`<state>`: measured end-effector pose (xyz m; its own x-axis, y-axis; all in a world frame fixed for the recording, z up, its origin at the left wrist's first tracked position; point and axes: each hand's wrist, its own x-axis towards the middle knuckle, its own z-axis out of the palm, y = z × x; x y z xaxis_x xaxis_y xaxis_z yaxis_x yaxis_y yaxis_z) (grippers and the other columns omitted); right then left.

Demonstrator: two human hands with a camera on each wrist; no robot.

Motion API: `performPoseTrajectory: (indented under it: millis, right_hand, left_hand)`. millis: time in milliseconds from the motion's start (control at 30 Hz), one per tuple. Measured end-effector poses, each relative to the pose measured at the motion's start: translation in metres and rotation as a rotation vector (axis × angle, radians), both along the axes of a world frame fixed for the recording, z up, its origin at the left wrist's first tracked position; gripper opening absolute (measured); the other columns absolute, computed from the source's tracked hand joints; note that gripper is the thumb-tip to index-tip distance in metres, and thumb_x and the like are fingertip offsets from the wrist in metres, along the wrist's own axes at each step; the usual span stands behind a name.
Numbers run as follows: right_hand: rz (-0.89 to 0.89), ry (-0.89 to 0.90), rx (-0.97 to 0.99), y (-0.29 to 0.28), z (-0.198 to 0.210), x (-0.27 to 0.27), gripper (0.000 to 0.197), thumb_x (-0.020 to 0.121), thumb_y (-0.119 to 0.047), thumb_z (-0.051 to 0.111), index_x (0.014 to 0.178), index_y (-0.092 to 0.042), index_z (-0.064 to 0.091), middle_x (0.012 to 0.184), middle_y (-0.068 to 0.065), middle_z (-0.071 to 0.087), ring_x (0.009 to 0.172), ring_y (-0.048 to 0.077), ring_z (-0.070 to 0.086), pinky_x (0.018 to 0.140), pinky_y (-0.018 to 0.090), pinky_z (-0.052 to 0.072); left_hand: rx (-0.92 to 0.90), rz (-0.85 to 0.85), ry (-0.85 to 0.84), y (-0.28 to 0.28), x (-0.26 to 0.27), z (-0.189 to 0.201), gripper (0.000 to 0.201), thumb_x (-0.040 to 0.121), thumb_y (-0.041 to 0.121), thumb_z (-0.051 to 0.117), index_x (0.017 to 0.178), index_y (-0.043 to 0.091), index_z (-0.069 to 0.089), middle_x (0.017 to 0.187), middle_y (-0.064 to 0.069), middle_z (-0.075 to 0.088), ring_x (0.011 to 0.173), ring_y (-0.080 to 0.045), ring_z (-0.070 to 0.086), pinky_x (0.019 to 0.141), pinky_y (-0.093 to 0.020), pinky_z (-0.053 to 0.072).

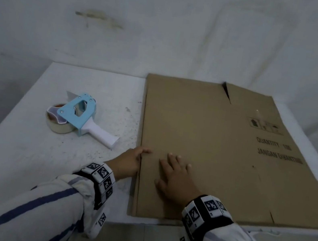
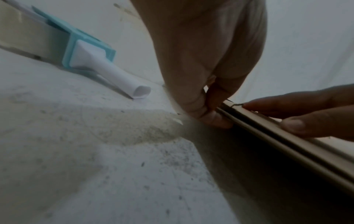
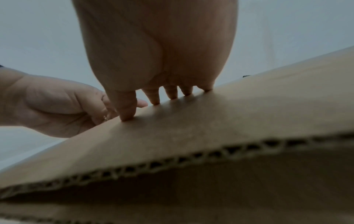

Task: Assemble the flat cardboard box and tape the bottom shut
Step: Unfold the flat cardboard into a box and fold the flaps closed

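Grip, left: our left hand [image 1: 128, 162] curls on the left folded edge of the cardboard box [image 1: 222, 152]; thumb on top, fingers [image 2: 207, 115] tucked at the edge where the two layers meet, so we read it as pinching that edge.
Grip, right: our right hand [image 1: 175, 176] lies spread and flat on the top panel, fingertips [image 3: 127, 116] pressing down just beside the left hand.
Box position: it lies flat on the white bench [image 1: 42, 152], to our right, its near end slightly over the bench's front edge.
Key relation: the edge we need runs away from us, along the box's long axis; the left hand sits at that edge near its front end, while the right hand is inboard, on the panel.
Nearer hand: left for the lift, right for holding down.
Pose: both wrists low, forearms reaching forward side by side.
Judged step: we are about to pry the layers apart; the box is not yet opened.
Tape gun: the tape dispenser [image 1: 76, 116] rests on the bench left of the box, well apart from it and untouched, handle pointing toward our left hand.
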<state>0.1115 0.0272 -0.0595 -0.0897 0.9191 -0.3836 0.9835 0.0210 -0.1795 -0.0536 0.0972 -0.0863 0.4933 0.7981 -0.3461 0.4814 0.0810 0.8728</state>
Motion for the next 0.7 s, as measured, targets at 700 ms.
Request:
performPoseTrajectory:
  millis: [700]
  right_hand:
    - [0.042,0.082,0.099,-0.03,0.073,0.019,0.051,0.096,-0.046,0.041,0.136,-0.015,0.048,0.146,0.008,0.044,0.134,0.026,0.04,0.11,0.034,0.031]
  left_hand:
    - [0.971,-0.303,0.282,-0.002,-0.001,0.027,0.049,0.066,0.008,0.078,0.114,0.01,0.067,0.117,-0.017,0.068,0.105,-0.034,0.067,0.084,-0.047,0.053]
